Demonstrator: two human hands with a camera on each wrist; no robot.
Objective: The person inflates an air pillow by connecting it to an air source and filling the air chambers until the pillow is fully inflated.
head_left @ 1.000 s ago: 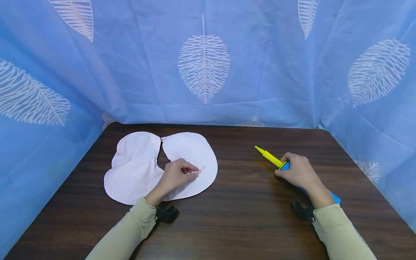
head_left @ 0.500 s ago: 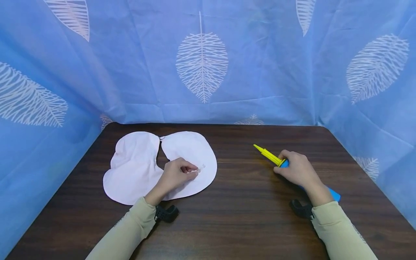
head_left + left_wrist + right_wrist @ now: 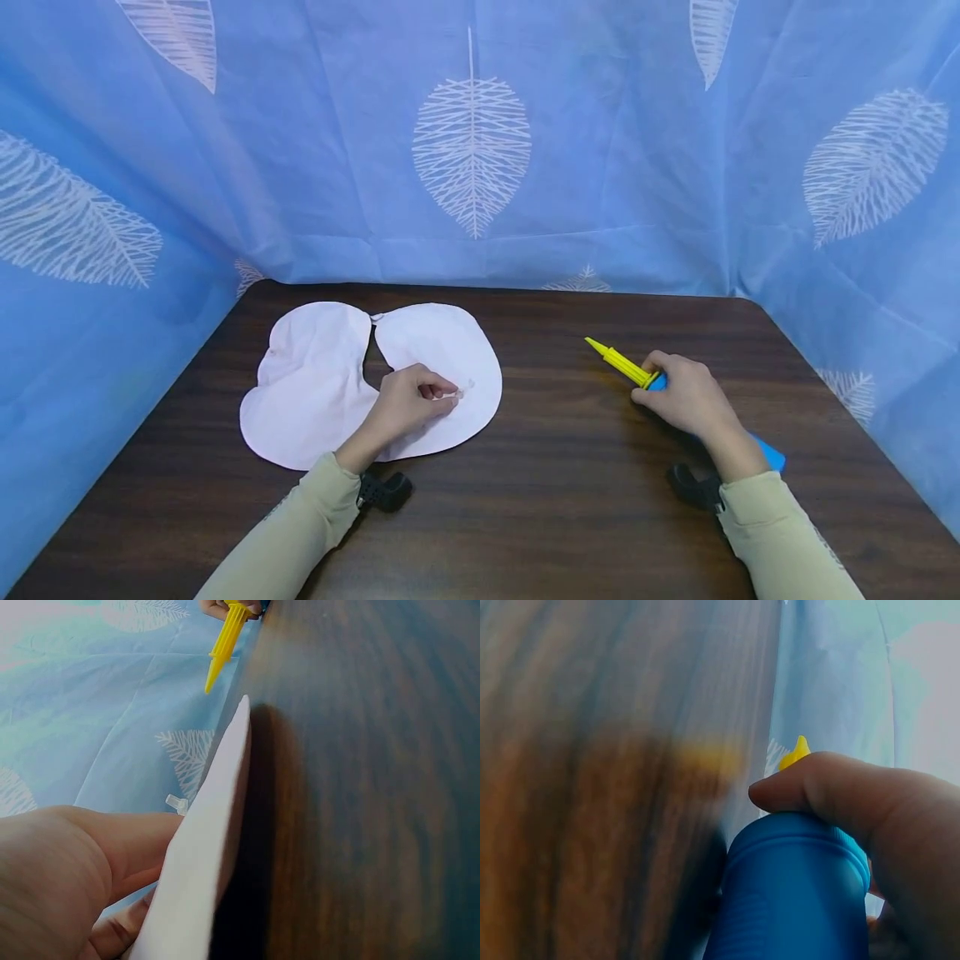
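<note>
Barely shifted since a second ago: both hands as before, pump nudged slightly. Left hand [image 3: 405, 404] pinching the small clear valve [image 3: 467, 388] on the flat white deflated balloon [image 3: 315, 392], lying left on the table [image 3: 555, 500]. Right hand [image 3: 686, 396] wrapped around the blue pump [image 3: 795, 892], yellow nozzle [image 3: 618, 360] pointing toward the balloon, well apart. Seemingly preparing to inflate; next, bringing nozzle to valve, carefully aligned.
</note>
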